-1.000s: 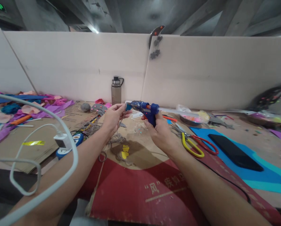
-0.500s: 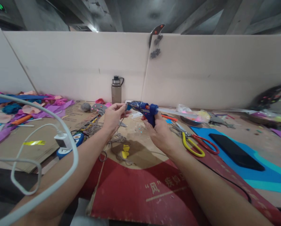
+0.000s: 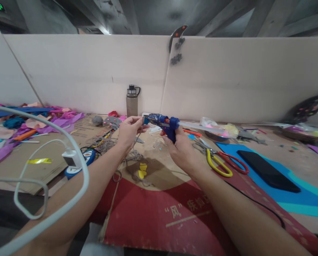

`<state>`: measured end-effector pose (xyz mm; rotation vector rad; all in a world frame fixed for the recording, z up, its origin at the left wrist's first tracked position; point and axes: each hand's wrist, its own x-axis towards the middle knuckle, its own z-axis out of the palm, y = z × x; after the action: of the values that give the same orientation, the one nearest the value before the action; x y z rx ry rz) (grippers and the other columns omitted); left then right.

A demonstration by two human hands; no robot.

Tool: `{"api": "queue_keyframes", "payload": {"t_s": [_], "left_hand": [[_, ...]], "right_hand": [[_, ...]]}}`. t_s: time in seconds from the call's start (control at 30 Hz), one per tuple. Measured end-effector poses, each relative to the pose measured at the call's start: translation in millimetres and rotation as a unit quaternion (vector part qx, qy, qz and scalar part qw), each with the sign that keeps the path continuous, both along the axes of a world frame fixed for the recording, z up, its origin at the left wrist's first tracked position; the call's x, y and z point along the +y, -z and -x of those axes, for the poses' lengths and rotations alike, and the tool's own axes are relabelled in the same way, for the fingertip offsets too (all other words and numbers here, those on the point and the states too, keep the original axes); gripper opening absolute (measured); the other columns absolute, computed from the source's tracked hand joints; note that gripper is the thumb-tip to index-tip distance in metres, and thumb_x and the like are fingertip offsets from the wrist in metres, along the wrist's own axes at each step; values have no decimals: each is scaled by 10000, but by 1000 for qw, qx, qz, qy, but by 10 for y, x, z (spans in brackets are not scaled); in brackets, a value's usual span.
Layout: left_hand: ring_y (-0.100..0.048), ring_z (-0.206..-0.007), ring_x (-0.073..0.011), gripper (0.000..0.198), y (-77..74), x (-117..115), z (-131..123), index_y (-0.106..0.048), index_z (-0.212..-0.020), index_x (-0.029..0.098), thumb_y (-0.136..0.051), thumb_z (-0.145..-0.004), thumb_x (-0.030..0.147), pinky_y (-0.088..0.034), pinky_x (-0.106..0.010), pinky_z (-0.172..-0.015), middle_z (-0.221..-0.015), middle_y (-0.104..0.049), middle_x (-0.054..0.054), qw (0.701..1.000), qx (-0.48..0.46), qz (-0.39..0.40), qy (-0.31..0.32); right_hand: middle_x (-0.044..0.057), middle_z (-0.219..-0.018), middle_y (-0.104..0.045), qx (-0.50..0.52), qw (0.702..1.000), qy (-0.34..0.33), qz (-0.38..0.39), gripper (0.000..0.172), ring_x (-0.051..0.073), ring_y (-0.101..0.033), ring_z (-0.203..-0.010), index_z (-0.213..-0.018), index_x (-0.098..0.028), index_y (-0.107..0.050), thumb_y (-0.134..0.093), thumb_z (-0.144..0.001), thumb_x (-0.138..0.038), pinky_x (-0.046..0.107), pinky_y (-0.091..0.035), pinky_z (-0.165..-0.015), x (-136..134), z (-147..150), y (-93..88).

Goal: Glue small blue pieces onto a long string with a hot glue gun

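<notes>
The right hand [image 3: 182,151] is wrapped round the handle of one glue gun [image 3: 165,122], held up over the table with its nozzle toward the left hand [image 3: 127,131]. That left hand has finger and thumb pinched together on one small blue scrap [image 3: 146,121], right by the nozzle; whether the two touch, I can't tell from here. One clear glue stick [image 3: 197,126] pokes out of the gun's back end.

Under the hands lies a cardboard sheet [image 3: 159,209], its near part red. On it I count two yellow scraps [image 3: 142,174], with tangled string [image 3: 133,155] just beside them.

Off to the right are scissors [image 3: 220,160], showing one yellow loop and one red, then one black phone [image 3: 267,170] lying on blue sheets [image 3: 315,195]. Farther back on that side stands one bowl [image 3: 215,137] of bright bits.

To the left there's one power strip [image 3: 87,157] with one white charger [image 3: 73,159] on it, and a white cable [image 3: 81,156] looping across in front. Beyond sit one grey ball [image 3: 97,121] and a heap of coloured scraps [image 3: 52,119], too jumbled to count. One bottle [image 3: 132,104] stands upright near the pale partition [image 3: 95,71] at the back.
</notes>
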<state>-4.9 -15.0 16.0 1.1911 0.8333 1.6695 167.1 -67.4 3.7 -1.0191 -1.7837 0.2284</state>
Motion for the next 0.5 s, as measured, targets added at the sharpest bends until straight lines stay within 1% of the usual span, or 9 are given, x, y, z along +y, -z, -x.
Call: {"api": "queue_keyframes", "payload": {"t_s": [0.2, 0.33, 0.5], "left_hand": [[-685, -619, -154, 218, -16, -1, 2, -602, -778, 134, -732, -684, 282, -514, -224, -561, -700, -662, -23, 1000, -14, 9, -1], [-685, -618, -155, 229, -10, 8, 16, -600, -785, 138, -733, -680, 291, -516, -223, -556, -711, -669, -25, 1000, -23, 6, 3], [-686, -627, -156, 241, -12, -10, 6, -599, -794, 138, -734, -679, 302, -515, -218, -555, -707, -676, -29, 1000, -12, 7, 3]], "right_hand": [[100, -1004, -625, -4, 1000, 7, -5, 285, 236, -580, -880, -1135, -218, -504, -468, -854, -254, 408, -451, -821, -2, 0, -12], [92, -983, -630, 1, 1000, 6, 0, 267, 226, -582, -864, -1116, -221, -506, -467, -853, -246, 393, -450, -812, -9, -6, -14], [88, -960, -630, 1, 1000, 2, 1, 228, 222, -580, -840, -1073, -212, -516, -469, -852, -248, 396, -450, -808, -8, -8, -8]]}}
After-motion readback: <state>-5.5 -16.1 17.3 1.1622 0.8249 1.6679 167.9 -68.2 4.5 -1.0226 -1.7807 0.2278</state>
